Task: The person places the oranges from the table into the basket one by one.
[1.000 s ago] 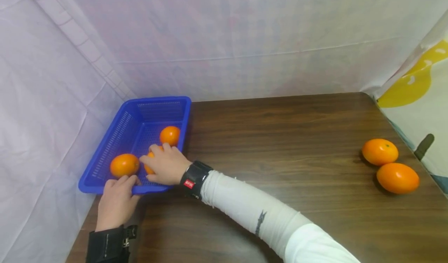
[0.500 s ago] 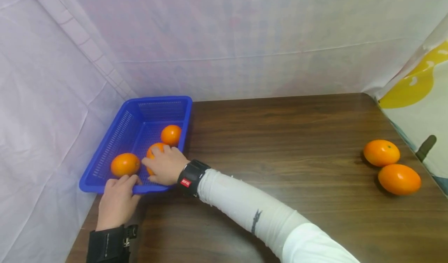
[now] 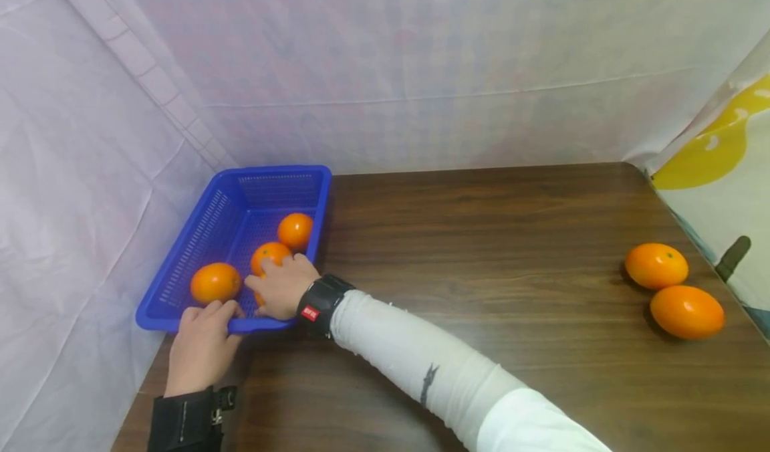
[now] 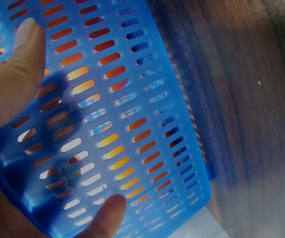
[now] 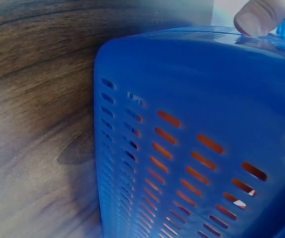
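A blue plastic basket (image 3: 174,251) with slotted walls stands at the table's left. My left hand (image 3: 201,348) grips its front rim, thumb outside the wall in the left wrist view. My right hand (image 3: 283,288) reaches in over the front right corner, fingers curled round an orange that it mostly covers; an orange patch shows between fingers and thumb. Against its fingertips lies an orange (image 3: 269,254); whether this is a separate fruit from the covered one I cannot tell. Another orange (image 3: 295,231) lies behind, and one (image 3: 215,283) sits at the front left.
Two oranges, a farther one (image 3: 656,265) and a nearer one (image 3: 687,312), lie together near the right edge of the brown wooden table (image 3: 481,238). Pale cloth (image 3: 421,71) hangs behind the table and along the left side.
My right hand has drawn slightly left and toward the front of the basket. More of the orange by its fingertips shows. My left hand keeps its place on the rim.
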{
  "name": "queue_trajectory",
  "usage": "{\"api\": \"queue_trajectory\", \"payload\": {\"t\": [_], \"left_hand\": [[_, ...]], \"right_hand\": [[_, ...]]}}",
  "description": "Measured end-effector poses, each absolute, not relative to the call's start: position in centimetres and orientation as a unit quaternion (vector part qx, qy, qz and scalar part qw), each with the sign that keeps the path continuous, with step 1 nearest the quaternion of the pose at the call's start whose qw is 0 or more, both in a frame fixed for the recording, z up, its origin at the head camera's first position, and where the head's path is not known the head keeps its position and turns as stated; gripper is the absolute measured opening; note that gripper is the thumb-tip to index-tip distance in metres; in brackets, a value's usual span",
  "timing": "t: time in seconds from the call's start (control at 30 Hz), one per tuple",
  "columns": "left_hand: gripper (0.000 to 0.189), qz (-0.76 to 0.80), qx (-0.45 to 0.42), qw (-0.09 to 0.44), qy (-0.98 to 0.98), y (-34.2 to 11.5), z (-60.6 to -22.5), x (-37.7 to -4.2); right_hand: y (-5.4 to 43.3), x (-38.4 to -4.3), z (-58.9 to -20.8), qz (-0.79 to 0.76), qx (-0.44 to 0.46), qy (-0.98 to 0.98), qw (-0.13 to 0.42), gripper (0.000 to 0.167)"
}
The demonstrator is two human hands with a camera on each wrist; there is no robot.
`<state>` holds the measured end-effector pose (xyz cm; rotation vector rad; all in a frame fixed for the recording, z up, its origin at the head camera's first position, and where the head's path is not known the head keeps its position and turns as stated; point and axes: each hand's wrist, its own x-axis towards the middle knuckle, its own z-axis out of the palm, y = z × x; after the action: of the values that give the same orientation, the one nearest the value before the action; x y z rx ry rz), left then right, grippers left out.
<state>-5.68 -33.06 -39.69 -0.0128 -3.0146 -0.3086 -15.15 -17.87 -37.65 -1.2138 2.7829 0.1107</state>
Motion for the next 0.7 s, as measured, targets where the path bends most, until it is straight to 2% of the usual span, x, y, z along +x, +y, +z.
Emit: {"api": "queue_trajectory", "payload": {"t": [0.2, 0.7], "left_hand": [[0.015, -0.1, -0.008, 0.074, -0.992, -33.06, -39.78, -5.65], [0.014, -0.102, -0.003, 0.076, -0.992, -33.05, -39.9, -5.68]], "right_hand": [[-17.76, -14.69, -36.91, 0.054, -0.398, 0.913, 0.064, 0.055], [-17.74, -15.03, -36.79, 0.076, -0.415, 0.9, 0.114, 0.047]]}}
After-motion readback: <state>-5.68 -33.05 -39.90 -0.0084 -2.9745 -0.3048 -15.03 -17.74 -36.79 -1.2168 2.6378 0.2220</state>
